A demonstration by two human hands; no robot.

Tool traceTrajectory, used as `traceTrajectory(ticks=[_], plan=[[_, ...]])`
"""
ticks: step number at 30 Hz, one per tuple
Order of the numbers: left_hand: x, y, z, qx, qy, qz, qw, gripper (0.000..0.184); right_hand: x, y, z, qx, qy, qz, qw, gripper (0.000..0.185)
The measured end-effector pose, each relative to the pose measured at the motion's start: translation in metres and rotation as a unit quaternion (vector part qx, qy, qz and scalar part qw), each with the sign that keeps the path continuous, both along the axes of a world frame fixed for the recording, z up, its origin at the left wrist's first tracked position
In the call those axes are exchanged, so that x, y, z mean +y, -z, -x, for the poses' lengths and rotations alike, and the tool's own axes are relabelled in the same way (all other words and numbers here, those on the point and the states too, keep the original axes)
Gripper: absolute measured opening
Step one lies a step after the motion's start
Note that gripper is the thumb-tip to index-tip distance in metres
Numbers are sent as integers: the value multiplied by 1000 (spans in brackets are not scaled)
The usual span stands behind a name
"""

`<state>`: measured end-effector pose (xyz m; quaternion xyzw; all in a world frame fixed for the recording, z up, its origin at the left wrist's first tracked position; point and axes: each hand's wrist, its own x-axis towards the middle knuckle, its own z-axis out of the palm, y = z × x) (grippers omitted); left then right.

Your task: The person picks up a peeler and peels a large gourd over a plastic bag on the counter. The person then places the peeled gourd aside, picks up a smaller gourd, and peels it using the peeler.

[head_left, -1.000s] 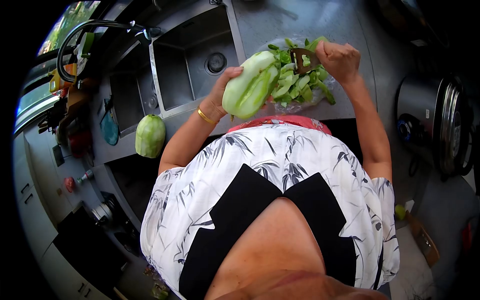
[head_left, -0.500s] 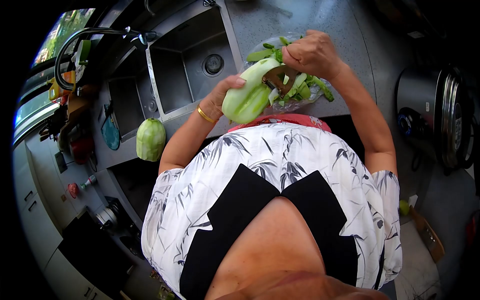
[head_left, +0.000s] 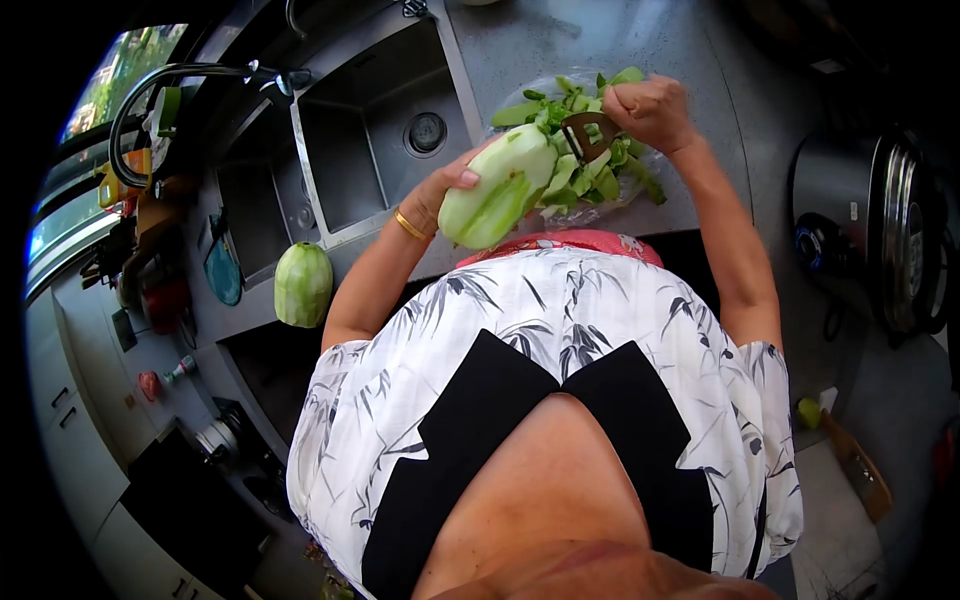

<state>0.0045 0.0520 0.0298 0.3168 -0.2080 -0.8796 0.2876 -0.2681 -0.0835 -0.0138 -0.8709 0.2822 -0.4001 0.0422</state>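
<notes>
A large pale green gourd (head_left: 498,190), mostly peeled with a greener streak along it, lies tilted in my left hand (head_left: 448,190), whose thumb presses on its side. My right hand (head_left: 650,108) is closed in a fist around a peeler; the wide, brownish head (head_left: 590,135) of the peeler shows just off the gourd's right side, and its handle is hidden by my fingers. Below and behind it, green peelings (head_left: 603,182) are heaped on a clear plastic bag (head_left: 650,165). Another peeled-looking gourd (head_left: 303,285) stands on the counter by my left forearm.
A double steel sink (head_left: 372,185) with a curved black faucet (head_left: 170,65) is at the left. The grey speckled counter (head_left: 590,40) runs along the far side. At the right stands a dark, shiny cooker (head_left: 860,230). A teal object (head_left: 220,268) sits near the sink's corner.
My right hand and the peeler have moved right, away from the gourd. The gourd has shifted slightly left and turned a little in my left hand, uncovering more of the peelings.
</notes>
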Motion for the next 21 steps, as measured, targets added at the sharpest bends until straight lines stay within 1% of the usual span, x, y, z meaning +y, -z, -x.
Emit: traceTrajectory(ticks=[3, 6, 8, 9, 11, 12, 14, 17, 20, 21], plan=[[0, -10, 7, -60, -25, 21, 998, 99, 4, -10, -9, -14, -14, -17, 1000, 39], [-4, -4, 5, -86, 5, 70, 994, 103, 9, -19, -19, -27, -63, -47, 997, 38], [-4, -4, 4, -75, 28, 91, 993, 103, 11, -22, -25, -19, -100, -82, 991, 39], [-4, -3, 4, -69, 40, 101, 992, 103, 9, -15, -21, 2, -76, -70, 995, 39], [-4, -2, -1, -91, 55, 176, 979, 102, -3, 7, -5, 43, -30, -43, 998, 39], [-8, -5, -1, -103, 62, 215, 969, 102, -7, 6, -2, 35, -19, -52, 998, 39], [-9, -10, 1, -149, 58, 216, 963, 100, 0, 9, 1, 22, -2, -85, 996, 39], [-14, -11, 2, -208, 78, 249, 943, 97, 7, -14, -6, 16, -9, -76, 997, 39], [-18, -13, 8, -259, 102, 290, 916, 96, 19, -43, -17, -14, -85, -54, 995, 40], [-18, -14, 10, -276, 109, 302, 906, 96, 22, -46, -21, -4, -88, -46, 995, 40]])
